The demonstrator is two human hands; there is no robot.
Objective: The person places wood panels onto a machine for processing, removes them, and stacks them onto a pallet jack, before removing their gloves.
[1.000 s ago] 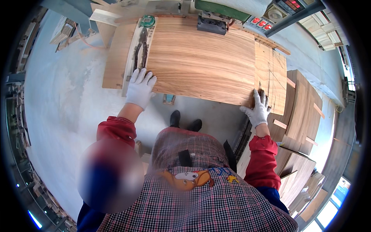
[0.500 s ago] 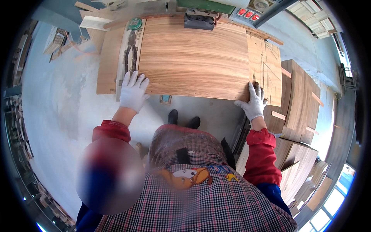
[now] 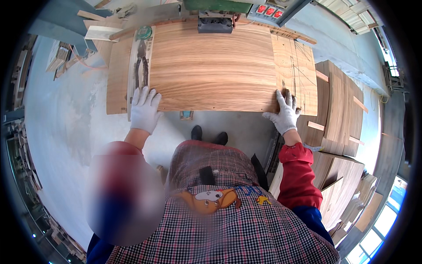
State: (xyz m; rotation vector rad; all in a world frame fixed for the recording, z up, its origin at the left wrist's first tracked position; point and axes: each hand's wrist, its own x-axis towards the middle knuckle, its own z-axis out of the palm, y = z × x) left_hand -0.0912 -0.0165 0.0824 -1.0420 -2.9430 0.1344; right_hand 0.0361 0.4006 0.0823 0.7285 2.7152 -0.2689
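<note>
Loosely spread, with small gaps between the fingers of the left hand (image 3: pixel 146 110), across the pale strip (image 3: pixel 148 57) and the near left corner of the wood-grain panel (image 3: pixel 211 66). Likewise apart on the right hand (image 3: pixel 285 115), with darkened fingertips over the plywood board (image 3: pixel 303 66), thumb by the panel's near edge. Lying flat between both hands: that same panel, grain running crosswise. On the strip, a dark pliers shape (image 3: pixel 141 49) and a green disc (image 3: pixel 143 32), printed or real impossible to tell. Over the panel's far edge, a black block (image 3: pixel 214 25) beneath a green machine housing (image 3: pixel 217 5); near it, red switches (image 3: pixel 269 11). Farther right, stacked boards (image 3: pixel 338 105); nearer, black shoes (image 3: pixel 196 132).
</note>
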